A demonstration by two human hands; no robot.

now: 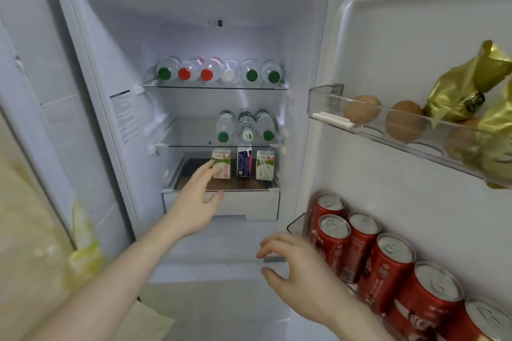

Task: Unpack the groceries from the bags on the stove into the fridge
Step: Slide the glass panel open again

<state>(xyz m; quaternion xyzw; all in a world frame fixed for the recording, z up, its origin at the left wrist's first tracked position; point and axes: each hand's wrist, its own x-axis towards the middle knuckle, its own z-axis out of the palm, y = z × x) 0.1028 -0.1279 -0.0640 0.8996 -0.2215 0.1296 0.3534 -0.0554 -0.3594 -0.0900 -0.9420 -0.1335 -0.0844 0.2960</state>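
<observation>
The fridge (116,63) stands open in front of me. Three small cartons stand upright on its lowest shelf: a green-and-white carton (222,163) at left, a blue carton (244,162) in the middle, another green-and-white carton (265,164) at right. My left hand (194,202) reaches in with fingers spread, fingertips at the left carton's side, not gripping it. My right hand (293,266) hovers open lower down, near the door's can rack, holding nothing.
Water bottles (219,73) lie on the top shelf, three more bottles (245,127) on the middle one. The open door at right holds eggs (360,111), gold bags (465,91) and several red cans (388,263). A yellowish bag (83,243) is at lower left.
</observation>
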